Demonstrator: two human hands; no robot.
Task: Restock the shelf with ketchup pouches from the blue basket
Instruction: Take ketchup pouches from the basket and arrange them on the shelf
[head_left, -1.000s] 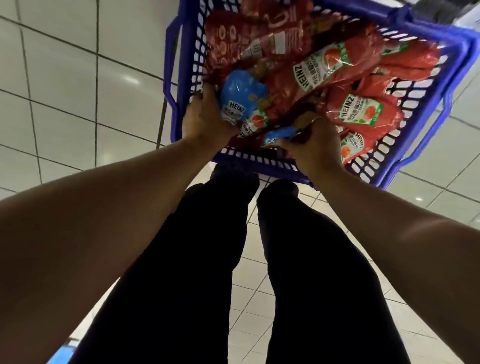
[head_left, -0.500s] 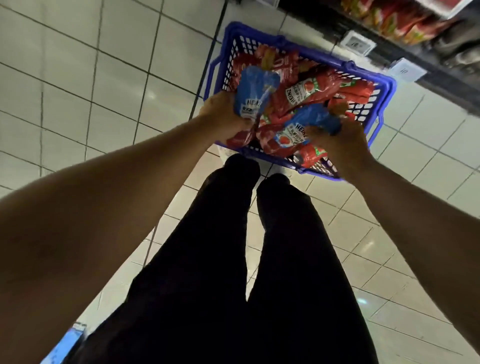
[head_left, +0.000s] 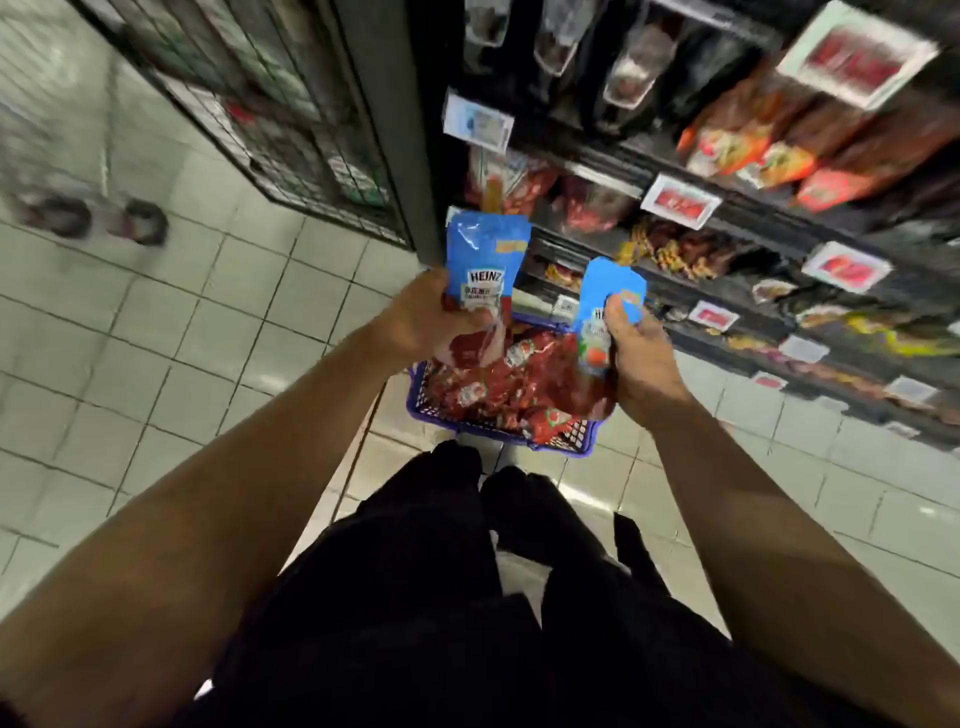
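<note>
Two blue-topped Heinz ketchup pouches are up out of the basket, one per hand. Left hand grips the left pouch by its lower red half, fingers wrapped round it, blue top upright and label facing the camera. Right hand holds the right pouch edge-on, thumb pressed on its blue face, fingers curled behind it. Both pouches sit above the blue basket, which rests on the floor just ahead of the person's dark-trousered legs and holds a heap of red ketchup pouches.

Step in hand, as judged: pick-up done, carry to the shelf under way. Next move calls for reaching forward and right to the shelving, finding the ketchup slot, and standing each pouch upright, label out. Pouches are soft and likely to slump, so seating the base flat matters. Which tier takes them cannot be told; shelf contents are motion-blurred.

Room: shop aisle, pale tiled floor with dark grout. Dark shelving runs along the right with red packets and white price tags. Wire-mesh cage stands at left rear; castor wheels on the floor at far left.
</note>
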